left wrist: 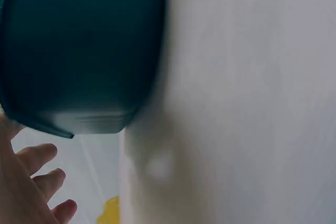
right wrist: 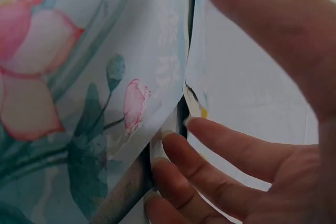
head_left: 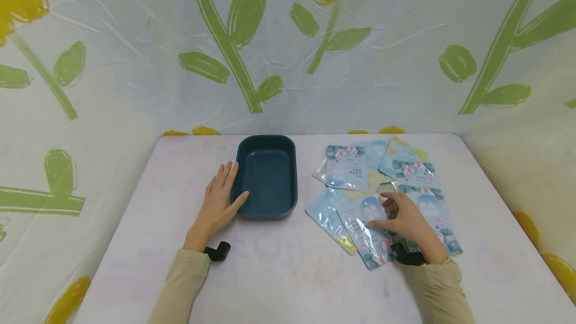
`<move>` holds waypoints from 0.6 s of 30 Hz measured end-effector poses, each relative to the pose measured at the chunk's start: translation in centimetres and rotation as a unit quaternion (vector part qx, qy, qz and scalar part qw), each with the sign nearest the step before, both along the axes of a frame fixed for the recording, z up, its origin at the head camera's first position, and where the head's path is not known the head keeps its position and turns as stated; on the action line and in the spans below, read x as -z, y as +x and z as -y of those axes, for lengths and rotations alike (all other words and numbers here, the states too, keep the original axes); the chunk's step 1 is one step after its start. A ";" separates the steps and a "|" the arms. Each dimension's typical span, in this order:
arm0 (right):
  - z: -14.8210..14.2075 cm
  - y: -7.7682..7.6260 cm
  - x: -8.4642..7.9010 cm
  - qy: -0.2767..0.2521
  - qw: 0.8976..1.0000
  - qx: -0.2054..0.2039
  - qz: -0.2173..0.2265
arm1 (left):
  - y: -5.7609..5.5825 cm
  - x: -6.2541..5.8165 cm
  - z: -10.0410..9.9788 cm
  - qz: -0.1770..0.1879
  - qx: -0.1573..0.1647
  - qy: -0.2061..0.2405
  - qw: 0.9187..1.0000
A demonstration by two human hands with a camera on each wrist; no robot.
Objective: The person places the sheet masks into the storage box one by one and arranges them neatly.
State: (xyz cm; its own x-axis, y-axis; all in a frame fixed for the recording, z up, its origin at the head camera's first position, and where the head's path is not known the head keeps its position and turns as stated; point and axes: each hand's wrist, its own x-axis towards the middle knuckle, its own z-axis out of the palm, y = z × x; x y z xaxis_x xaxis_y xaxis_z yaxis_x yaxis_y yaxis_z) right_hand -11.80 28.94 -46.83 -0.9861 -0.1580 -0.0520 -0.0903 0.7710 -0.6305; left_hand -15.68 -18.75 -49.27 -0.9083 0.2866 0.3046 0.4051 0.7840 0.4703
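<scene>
My left hand (head_left: 218, 199), fingers straight and spread, rests against the left side of a dark blue plastic bin (head_left: 270, 214). Its thumb lies over the near part of the rim. In the left wrist view the bin (left wrist: 84, 51) looms large above the fingers (left wrist: 37, 157). Over a spread of flat, shiny packets is my right hand (head_left: 407, 218). Its thumb reaches across a light blue packet with pink flowers (head_left: 362, 224), the fingers bent at its upper right edge. In the right wrist view thumb and fingers stand well apart, fingertips (right wrist: 170, 142) right at the packet edges.
Several more blue, green and yellowish packets overlap behind and beside the right hand, among them a flowered one (head_left: 347, 169) at the back. The pale table (head_left: 270, 284) ends at a flower-printed cloth wall (head_left: 360, 89). A dark camera mount (head_left: 218, 252) sits at the left wrist.
</scene>
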 end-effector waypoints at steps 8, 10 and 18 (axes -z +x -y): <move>0.5 0.0 0.8 0.011 1.000 0.003 0.015 | -0.9 2.0 -0.1 0.019 0.050 0.136 0.989; 0.6 0.0 0.9 0.009 1.000 0.008 0.023 | -1.1 2.6 0.0 0.016 0.067 0.171 0.983; 0.6 0.7 1.4 -0.024 0.999 0.032 0.019 | -1.4 3.9 0.0 0.019 0.095 0.230 0.968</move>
State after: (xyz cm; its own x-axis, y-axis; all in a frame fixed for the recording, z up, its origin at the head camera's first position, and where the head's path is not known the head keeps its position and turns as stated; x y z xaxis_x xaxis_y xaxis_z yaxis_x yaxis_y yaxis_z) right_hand -11.09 28.36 -48.18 -0.9915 -0.0987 -0.0843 -0.0172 0.7436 -0.6684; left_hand -17.11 -18.71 -53.22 -0.8659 0.2912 0.4068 0.4965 0.4008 0.7699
